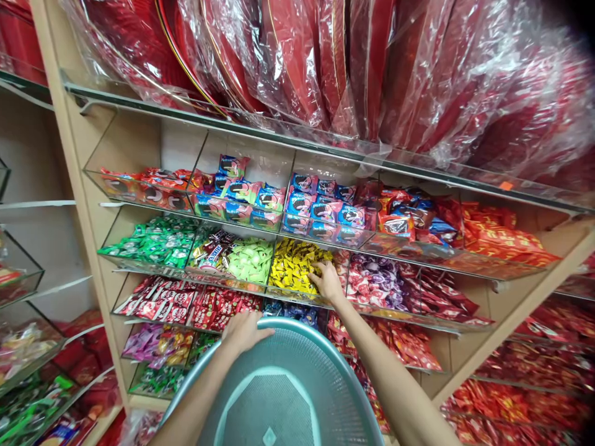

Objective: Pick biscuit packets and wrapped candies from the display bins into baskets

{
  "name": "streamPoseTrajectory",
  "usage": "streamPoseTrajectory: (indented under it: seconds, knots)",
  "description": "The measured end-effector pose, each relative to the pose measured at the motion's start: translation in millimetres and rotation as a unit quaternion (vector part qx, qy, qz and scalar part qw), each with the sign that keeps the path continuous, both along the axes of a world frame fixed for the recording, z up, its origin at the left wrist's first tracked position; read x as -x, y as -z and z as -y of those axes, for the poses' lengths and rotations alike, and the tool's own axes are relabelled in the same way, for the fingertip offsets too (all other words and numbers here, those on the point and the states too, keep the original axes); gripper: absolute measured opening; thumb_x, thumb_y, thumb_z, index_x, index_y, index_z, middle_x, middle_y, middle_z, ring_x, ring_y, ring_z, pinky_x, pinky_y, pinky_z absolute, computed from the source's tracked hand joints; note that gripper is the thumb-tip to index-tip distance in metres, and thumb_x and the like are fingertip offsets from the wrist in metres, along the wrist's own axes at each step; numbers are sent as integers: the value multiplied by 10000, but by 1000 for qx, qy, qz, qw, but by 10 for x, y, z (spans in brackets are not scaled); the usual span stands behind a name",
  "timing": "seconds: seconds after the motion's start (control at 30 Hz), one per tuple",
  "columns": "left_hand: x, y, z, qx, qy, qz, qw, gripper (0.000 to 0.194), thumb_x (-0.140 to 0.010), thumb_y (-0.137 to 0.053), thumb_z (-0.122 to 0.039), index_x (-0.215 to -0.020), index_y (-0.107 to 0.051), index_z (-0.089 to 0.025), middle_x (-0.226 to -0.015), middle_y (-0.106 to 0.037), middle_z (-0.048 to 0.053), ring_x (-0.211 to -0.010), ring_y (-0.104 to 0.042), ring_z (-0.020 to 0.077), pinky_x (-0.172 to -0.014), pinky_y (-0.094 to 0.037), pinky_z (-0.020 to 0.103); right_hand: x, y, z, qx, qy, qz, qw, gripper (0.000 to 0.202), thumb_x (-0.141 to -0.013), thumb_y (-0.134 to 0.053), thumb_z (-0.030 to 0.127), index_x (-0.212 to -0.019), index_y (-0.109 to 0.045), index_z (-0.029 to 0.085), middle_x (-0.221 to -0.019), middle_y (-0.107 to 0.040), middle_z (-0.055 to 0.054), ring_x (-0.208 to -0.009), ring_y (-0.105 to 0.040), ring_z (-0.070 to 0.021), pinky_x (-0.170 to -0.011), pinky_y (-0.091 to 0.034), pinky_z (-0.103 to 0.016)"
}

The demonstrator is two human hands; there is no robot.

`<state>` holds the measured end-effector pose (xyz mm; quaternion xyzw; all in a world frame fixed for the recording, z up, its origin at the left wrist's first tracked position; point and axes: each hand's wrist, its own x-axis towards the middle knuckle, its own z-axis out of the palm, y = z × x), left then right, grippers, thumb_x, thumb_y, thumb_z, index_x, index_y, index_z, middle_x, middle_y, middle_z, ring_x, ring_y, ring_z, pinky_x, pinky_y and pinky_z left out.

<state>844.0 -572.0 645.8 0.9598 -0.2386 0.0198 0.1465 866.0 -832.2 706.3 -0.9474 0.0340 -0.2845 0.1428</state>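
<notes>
**Right hand in the yellow sweets, basket without visible sweets**

Take the basket (268, 406) as the clock's centre. It is tilted, its open side towards the camera, just below the shelves. The left hand (240, 333) clasps its rim at eleven o'clock, thumb stretched along the inner side; the other fingers are partly hidden, so their exact spacing cannot be told. The right hand (329, 282) reaches up to one o'clock, its bent fingers and thumb apart, tips at the yellow sweets (292, 265). No sweet shows clamped between them.

As for progress, the mesh and pale base of the basket show with no sweets on them, so nothing appears to have been put in. Contact with the yellow sweets looks like an early point in the handling; no sweet is visibly lifted clear. The yellow sweets, at twelve o'clock, lie piled in their bin. Neither hand touches the green sweets (160, 243), between ten and eleven, or the purple sweets (388, 284), between one and two; both lie heaped.
</notes>
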Motion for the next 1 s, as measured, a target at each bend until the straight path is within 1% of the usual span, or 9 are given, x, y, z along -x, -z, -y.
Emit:
streamPoseTrajectory:
  seconds: [0.17,0.27,0.4,0.57,0.63,0.9,1.0]
  knots:
    - [-13,28,129,-9,24,8,1000,538,-700,-427,-691,-925,-643,-254,-867,-696,88,-865,-633,274,-701,-454,322,11,-18,-17,7,-11,-7,1000,324,-782,-541,292,-1089,-586,199,-1084,-516,-103,-1016,-491,-228,-864,-391,-326]
    - [-33,37,160,-8,22,11,1000,560,-696,-427,-698,-960,-643,-254,-898,-695,100,-894,-626,279,-719,-454,329,25,-36,-33,12,-17,-7,1000,298,-794,-516,254,-1080,-585,206,-1067,-526,-91,-1026,-482,-220,-863,-383,-318]
    - [-37,9,144,-9,17,16,1000,532,-703,-421,-693,-895,-647,-251,-858,-699,91,-865,-634,283,-700,-460,334,44,-50,-49,17,-25,-2,1000,280,-805,-482,206,-1068,-577,212,-1041,-526,-82,-1019,-472,-210,-838,-387,-303]
    - [-6,-57,116,-11,3,12,1000,505,-709,-429,-673,-851,-635,-235,-835,-691,84,-838,-638,275,-683,-463,325,37,-33,-48,21,-14,-6,1000,249,-781,-519,225,-1022,-574,200,-1012,-515,-92,-966,-485,-227,-781,-397,-314]
    - [7,-67,113,-15,-3,11,1000,504,-712,-426,-671,-850,-633,-233,-838,-691,87,-837,-639,273,-686,-463,326,26,-22,-38,21,-11,-6,1000,224,-782,-517,227,-997,-573,199,-990,-523,-86,-934,-498,-221,-771,-396,-311]
    - [24,-7,119,-15,-7,22,1000,522,-703,-424,-685,-867,-639,-238,-848,-692,90,-838,-638,275,-680,-462,330,-28,-21,26,25,-30,4,999,174,-774,-492,167,-923,-580,176,-902,-553,-65,-880,-511,-186,-806,-389,-283]
    - [33,-14,127,-15,-5,15,1000,537,-699,-427,-689,-887,-640,-234,-856,-692,96,-854,-633,277,-694,-458,331,-58,-34,40,24,-32,-1,999,165,-745,-524,160,-899,-584,167,-884,-547,-63,-848,-515,-177,-796,-395,-274]
